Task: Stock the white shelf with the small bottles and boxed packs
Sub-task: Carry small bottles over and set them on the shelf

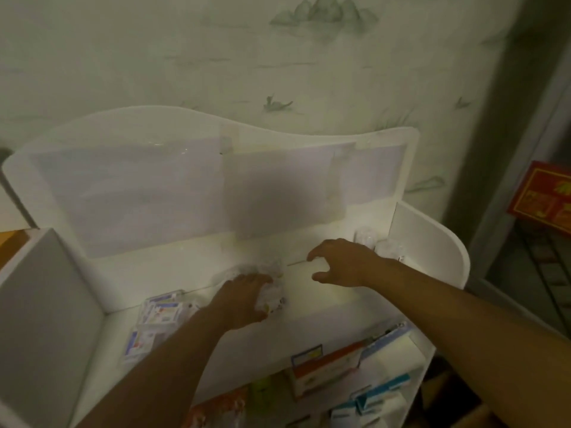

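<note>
The left hand (244, 296) lies palm down on the top board of the white shelf (432, 242), near the middle of its front edge, and its fingers are curled over a small group of clear bottles (272, 296) which it holds there. The bottles are blurred, so their number cannot be told. The right hand (343, 264) hovers just to the right of them, above the middle of the board; its fingers and thumb are bent like a wide claw and it grasps nothing. Two more small bottles (378, 245) stand upright in the back right corner of the board, touching or almost touching the right side wall. Near the front left corner lie two clear packs (154, 325) with blue and red print, one behind the other, flat on the board. On the lower level of the shelf, under the front edge, boxed packs (327, 369) stand in a row, white with orange and blue. Behind the shelf is a pale wall (216, 50) with a green landscape drawing. At the far right a red box (547, 196) rests on a dark wire rack.
</note>
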`<state>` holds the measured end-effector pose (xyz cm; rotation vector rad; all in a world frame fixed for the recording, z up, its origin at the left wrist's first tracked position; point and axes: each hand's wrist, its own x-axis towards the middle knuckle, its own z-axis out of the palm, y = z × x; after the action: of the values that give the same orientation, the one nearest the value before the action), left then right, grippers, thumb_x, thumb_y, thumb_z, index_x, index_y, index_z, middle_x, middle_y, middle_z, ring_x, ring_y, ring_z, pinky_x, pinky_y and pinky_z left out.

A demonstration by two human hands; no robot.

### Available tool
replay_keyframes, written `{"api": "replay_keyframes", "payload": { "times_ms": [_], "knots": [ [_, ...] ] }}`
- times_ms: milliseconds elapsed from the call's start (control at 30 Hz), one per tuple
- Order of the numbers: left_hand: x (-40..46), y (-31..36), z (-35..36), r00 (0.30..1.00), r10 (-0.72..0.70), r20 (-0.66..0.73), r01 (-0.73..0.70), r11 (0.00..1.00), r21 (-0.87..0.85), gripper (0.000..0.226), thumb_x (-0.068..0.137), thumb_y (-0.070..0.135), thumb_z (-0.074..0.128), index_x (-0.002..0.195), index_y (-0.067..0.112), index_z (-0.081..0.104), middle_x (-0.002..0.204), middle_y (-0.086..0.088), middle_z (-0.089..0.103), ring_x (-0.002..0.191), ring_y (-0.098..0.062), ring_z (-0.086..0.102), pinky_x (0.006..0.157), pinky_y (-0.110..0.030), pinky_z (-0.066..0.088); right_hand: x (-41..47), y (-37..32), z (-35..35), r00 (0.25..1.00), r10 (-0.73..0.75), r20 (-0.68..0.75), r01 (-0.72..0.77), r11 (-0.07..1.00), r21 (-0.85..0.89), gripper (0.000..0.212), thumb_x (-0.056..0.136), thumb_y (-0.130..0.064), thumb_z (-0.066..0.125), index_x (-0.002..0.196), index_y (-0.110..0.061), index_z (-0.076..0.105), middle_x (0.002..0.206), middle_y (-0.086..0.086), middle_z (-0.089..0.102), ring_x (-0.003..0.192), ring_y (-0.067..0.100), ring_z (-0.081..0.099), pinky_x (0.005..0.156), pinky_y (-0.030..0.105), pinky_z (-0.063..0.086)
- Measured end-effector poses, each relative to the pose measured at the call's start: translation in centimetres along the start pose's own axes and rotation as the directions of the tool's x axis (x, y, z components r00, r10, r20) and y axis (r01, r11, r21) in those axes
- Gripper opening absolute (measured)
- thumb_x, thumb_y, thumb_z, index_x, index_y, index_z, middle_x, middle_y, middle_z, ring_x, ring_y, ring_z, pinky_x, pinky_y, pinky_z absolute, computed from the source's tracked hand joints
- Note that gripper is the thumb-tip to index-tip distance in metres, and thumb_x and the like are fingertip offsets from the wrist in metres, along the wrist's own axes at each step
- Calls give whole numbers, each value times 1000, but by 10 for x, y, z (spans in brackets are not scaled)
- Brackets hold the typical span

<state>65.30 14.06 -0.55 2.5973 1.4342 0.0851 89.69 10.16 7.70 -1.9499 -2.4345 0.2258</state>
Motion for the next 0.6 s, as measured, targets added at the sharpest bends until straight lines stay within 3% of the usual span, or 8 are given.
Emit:
{"api": "replay_keyframes", "payload": {
  "times_ms": [233, 600],
  "knots": [
    [2, 2, -11, 998, -16, 67, 9, 994, 110, 78, 84, 42, 63, 149, 29, 20, 154, -1, 28, 137, -25, 32, 109, -42, 32, 6, -3, -4, 1000, 6, 0, -6, 1000, 6, 58, 91, -50, 56, 143, -31, 39, 148, -1, 44, 135, 21, 41, 109, 42, 38],
    [-23, 9, -21, 987, -60, 148, 25, 973, 231, 88, 87, 43, 61, 153, 28, 5, 161, 0, 9, 144, -26, 20, 115, -43, 24, -5, -11, -9, 998, -6, 67, 6, 1000, 11, 63, 89, -52, 58, 144, -30, 38, 150, 3, 39, 135, 25, 41, 109, 46, 38]
  ]
}}
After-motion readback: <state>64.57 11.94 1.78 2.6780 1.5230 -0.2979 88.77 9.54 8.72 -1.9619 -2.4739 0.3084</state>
